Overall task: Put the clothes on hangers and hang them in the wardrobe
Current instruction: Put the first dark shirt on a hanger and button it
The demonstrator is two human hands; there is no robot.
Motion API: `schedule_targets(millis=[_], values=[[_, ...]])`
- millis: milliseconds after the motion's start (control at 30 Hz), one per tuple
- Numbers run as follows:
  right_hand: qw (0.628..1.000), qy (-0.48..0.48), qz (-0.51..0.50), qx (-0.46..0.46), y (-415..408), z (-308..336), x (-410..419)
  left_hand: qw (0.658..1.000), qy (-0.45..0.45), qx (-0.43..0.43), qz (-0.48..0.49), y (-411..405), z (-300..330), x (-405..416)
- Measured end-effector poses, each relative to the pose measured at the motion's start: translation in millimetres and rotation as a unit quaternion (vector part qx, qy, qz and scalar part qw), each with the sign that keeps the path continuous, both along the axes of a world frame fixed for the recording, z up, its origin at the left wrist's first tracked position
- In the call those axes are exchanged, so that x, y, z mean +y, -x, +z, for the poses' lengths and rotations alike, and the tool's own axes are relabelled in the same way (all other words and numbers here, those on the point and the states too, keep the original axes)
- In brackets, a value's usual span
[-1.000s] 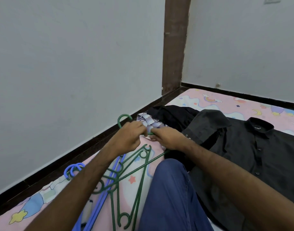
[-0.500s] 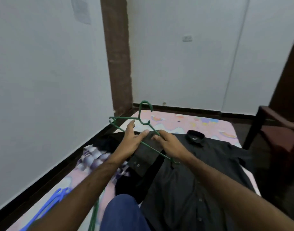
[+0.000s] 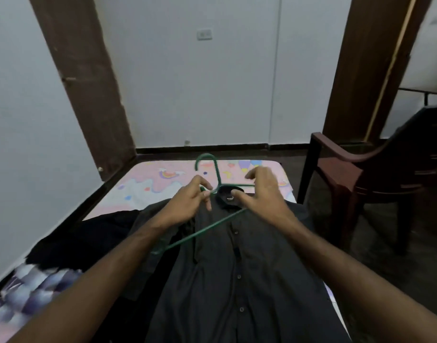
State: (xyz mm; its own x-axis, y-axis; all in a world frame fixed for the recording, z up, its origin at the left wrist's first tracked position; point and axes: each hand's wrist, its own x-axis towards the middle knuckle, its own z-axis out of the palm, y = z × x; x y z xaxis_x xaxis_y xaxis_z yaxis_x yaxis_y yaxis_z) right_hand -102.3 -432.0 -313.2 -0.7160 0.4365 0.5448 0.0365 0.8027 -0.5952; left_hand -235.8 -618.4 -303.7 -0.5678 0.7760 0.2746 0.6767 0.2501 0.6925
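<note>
A dark grey button shirt (image 3: 237, 280) lies flat on the pink patterned mattress (image 3: 150, 184), its collar (image 3: 228, 194) pointing away from me. Just above the collar I hold a green plastic hanger (image 3: 213, 167), hook upward. My left hand (image 3: 187, 206) pinches it at the neck below the hook. My right hand (image 3: 264, 194) covers its right end, and the upper arm of the hanger runs between thumb and curled fingers. The lower bar slants down to the left across the shirt's chest. No wardrobe is in view.
A black garment (image 3: 88, 238) lies left of the shirt, with a purple-and-white checked cloth (image 3: 31, 290) at the lower left. A dark brown plastic chair (image 3: 361, 169) stands right of the mattress. White walls and a brown pillar (image 3: 88, 95) close off the left and back.
Both hands lifted the green hanger from the pile at the left and carried it right, to just above the shirt's collar. My view swung right with it; the other hangers dropped out of view.
</note>
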Motion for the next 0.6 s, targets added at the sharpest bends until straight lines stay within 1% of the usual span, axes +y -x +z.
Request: schedule_targets(millis=[33,67,100,133,167,200,267,300,333,367,400,433,467,500,533,600], values=[[1.0,0.004,0.009,-0.013,5,-3,19,0.998,0.043,0.018,-0.038,7,-2,11],[0.997,0.043,0.049,-0.046,10,-6,36,0.994,0.083,0.033,-0.068,13,-3,22],[0.986,0.103,0.107,-0.083,17,-9,48,0.989,0.111,0.046,-0.089,18,-4,35],[0.968,0.156,0.157,-0.116,23,-13,56,0.985,0.127,0.055,-0.103,24,-5,47],[0.954,0.197,0.182,-0.135,31,-18,65,0.983,0.137,0.058,-0.111,29,-6,60],[0.945,0.229,0.184,-0.141,38,-21,71,0.981,0.147,0.054,-0.116,37,-10,73],[0.931,0.293,0.164,-0.14,54,-31,85,0.981,0.158,0.041,-0.108,56,-19,95],[0.923,0.323,0.152,-0.142,63,-36,94,0.984,0.148,0.043,-0.09,67,-27,104],[0.914,0.351,0.141,-0.147,70,-41,103,0.986,0.13,0.082,-0.058,77,-37,112],[0.905,0.378,0.127,-0.149,79,-48,114,0.982,0.103,0.158,-0.013,88,-48,118],[0.895,0.409,0.105,-0.143,87,-55,127,0.968,0.072,0.236,0.043,96,-59,122],[0.885,0.443,0.075,-0.12,94,-62,142,0.953,0.03,0.285,0.097,102,-70,124],[0.872,0.48,0.044,-0.084,101,-70,158,0.944,-0.012,0.299,0.138,107,-80,126],[0.857,0.513,0.014,-0.046,107,-79,176,0.943,-0.042,0.287,0.161,111,-90,128],[0.84,0.542,-0.013,-0.009,111,-87,193,0.948,-0.052,0.263,0.172,118,-104,131],[0.794,0.602,-0.068,0.054,116,-103,225,0.965,-0.024,0.205,0.164,132,-135,137]])
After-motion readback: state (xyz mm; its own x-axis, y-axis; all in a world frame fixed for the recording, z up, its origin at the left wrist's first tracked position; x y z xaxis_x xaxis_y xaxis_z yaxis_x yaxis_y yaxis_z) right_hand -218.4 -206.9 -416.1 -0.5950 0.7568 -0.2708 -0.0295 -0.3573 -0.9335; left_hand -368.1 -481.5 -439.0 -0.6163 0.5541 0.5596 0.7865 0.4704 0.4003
